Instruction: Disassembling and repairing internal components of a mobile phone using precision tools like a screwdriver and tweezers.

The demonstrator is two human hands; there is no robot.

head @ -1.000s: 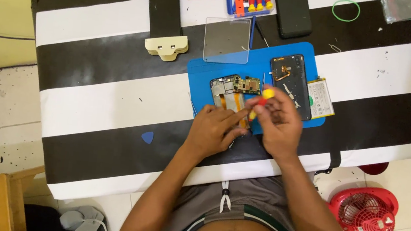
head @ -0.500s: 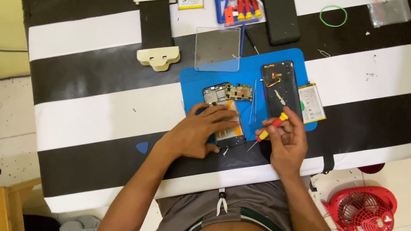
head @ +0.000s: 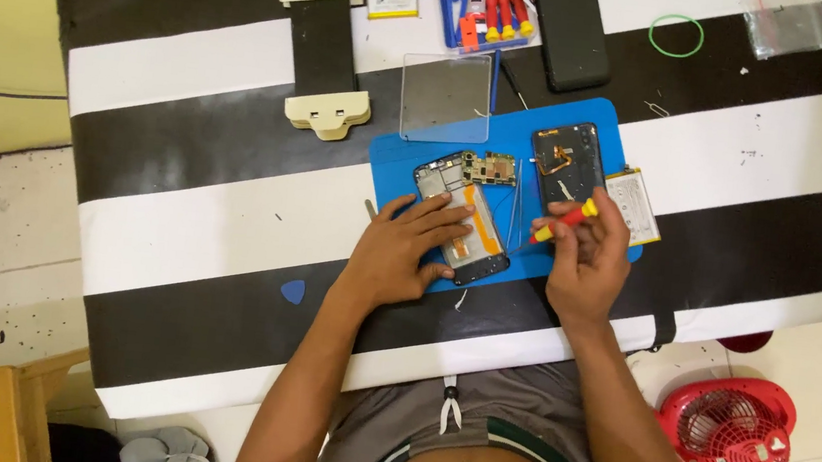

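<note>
black-and-white stripes: the bench [head: 232, 214] wears a cloth of broad black and white bands, seen from the head view.
mat: a blue work mat [head: 511, 130] lies on the bench near the person's edge.
opened phone: a phone frame [head: 467, 221] with its back off lies on the mat, orange ribbon showing inside; it sits tilted, its lower end toward the person.
left hand: the left hand [head: 404, 250] lies flat on the phone frame, fingers spread across its left side and pressing it onto the mat; the grip is open, not pinching.
right hand: the right hand [head: 589, 263] is raised just right of the frame, grip pressed together around a small screwdriver [head: 563, 221] with a red and yellow handle, tip pointing left toward the frame.
circuit board: a small green board [head: 490, 168] rests on the mat just above the frame.
back cover: a dark phone back [head: 566, 161] lies on the mat right of the board, just above the right hand.
battery: a flat white battery [head: 635, 204] lies at the mat's right edge.
glass sheet: a clear panel [head: 446, 97] overlaps the mat's top left corner.
clamp: a cream and black holder [head: 323, 52] lies well left of the mat.
tool set: red-handled drivers [head: 498, 3] sit at the far edge.
pick: a blue pick [head: 293, 292] lies left of the left forearm.
floor: a red fan [head: 728, 432] stands on the tiles at lower right.
</note>
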